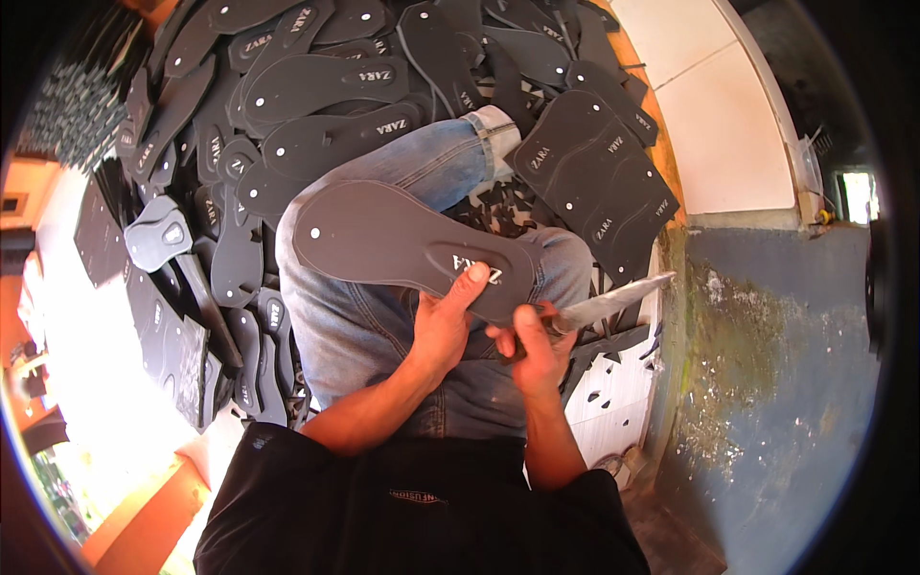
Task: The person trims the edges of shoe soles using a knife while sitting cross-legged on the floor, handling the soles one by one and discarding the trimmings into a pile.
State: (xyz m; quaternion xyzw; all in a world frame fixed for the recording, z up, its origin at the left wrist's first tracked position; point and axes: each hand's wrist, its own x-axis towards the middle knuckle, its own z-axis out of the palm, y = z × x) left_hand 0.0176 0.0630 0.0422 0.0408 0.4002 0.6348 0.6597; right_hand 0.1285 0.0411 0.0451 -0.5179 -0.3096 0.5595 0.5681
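Note:
Across my lap lies a dark grey sandal sole (pixel 383 235), its rounded wide end to the left and a white dot near that end. My left hand (pixel 444 326) grips its lower edge, thumb pressed on top over the printed heel patch. In my right hand (pixel 537 355) is a knife (pixel 618 302), fingers closed round its handle. The blade points right and slightly up, away from the sole. My right thumb is close to the sole's narrow end; I cannot tell whether it touches.
Piles of cut dark soles (pixel 326 86) spread in front and to the left. An uncut dark sheet (pixel 599 182) with sole outlines lies beyond my right knee. Black scraps dot white tiles (pixel 609 393). A stained grey-blue floor (pixel 786 383) extends right.

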